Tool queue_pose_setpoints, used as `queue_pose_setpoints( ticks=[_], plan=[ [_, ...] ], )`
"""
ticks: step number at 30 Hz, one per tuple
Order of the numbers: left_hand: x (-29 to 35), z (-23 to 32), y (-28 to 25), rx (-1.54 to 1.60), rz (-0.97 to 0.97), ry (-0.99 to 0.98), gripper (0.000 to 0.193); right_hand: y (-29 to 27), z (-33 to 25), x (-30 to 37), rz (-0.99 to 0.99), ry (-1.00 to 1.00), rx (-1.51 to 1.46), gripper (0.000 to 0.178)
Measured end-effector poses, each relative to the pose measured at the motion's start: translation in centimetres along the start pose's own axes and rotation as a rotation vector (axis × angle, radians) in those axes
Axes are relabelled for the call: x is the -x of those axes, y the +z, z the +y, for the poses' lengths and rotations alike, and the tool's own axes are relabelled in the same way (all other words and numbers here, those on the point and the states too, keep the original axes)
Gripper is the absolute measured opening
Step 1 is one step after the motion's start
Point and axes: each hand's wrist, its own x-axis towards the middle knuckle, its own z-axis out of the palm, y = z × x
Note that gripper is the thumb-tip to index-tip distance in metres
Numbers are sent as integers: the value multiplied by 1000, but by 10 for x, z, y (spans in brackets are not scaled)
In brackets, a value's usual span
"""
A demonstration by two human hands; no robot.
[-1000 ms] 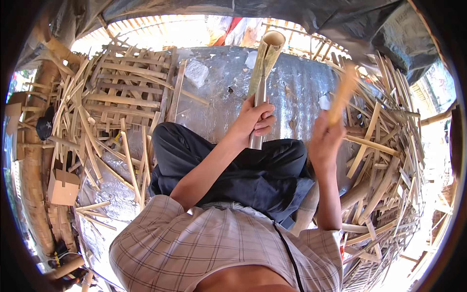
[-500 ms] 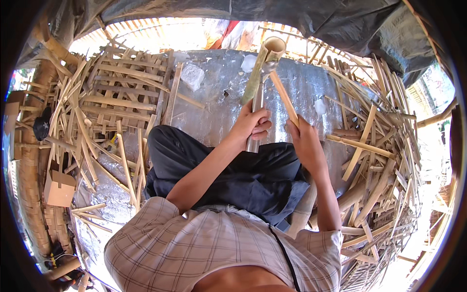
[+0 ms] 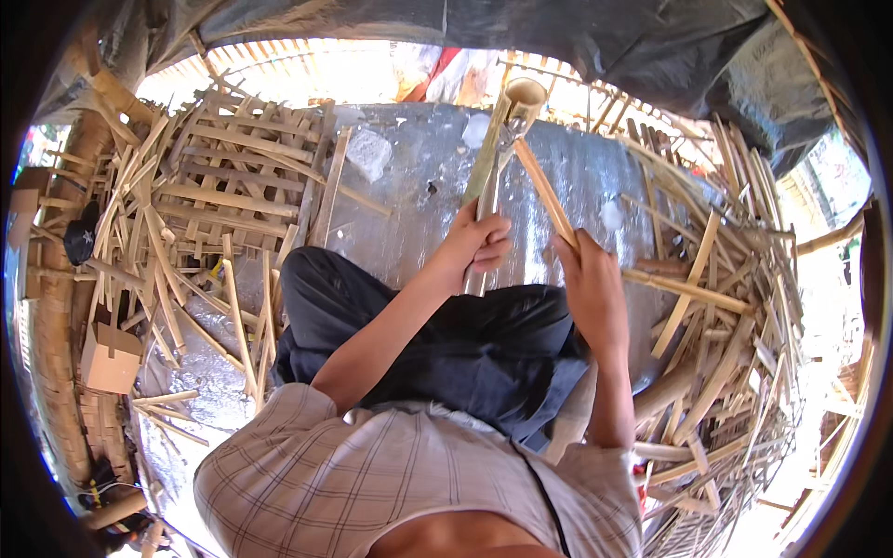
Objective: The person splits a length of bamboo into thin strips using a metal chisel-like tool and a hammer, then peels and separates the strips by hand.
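My left hand (image 3: 476,246) is closed round a long shiny metal bar (image 3: 490,203), which slants up and away from me. The kind of tool it is does not show. A greenish bamboo piece (image 3: 482,172) runs behind it, and the open round end of a bamboo tube (image 3: 526,93) shows at the top. My right hand (image 3: 593,279) grips a hammer (image 3: 545,191) by its pale wooden handle. The hammer's metal head is at the bar's upper end, beside the bamboo; whether they touch I cannot tell.
A lattice of bamboo strips (image 3: 237,172) lies at the left, with loose sticks nearby. More split bamboo (image 3: 716,307) is heaped at the right. A whitish block (image 3: 370,153) rests on the grey metal sheet (image 3: 409,232). A cardboard box (image 3: 112,358) stands at far left.
The metal bar has turned a little, so its face looks narrower. Both hands and the hammer have shifted only slightly. Each hand keeps its hold.
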Motion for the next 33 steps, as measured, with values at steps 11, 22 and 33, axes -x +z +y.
queue_pose_setpoints(
  ticks=[11, 22, 33],
  plan=[
    [-5, -2, -5, -16, 68, -29, 16, 37, 59, -11, -25, 4, -45, 24],
    [-14, 0, -5, -5, 34, -40, 16, 25, 24, -18, 10, 27, -5, 26],
    [-16, -1, -7, -11, 71, -89, 16, 49, 44, -23, 115, -69, -77, 25]
  ],
)
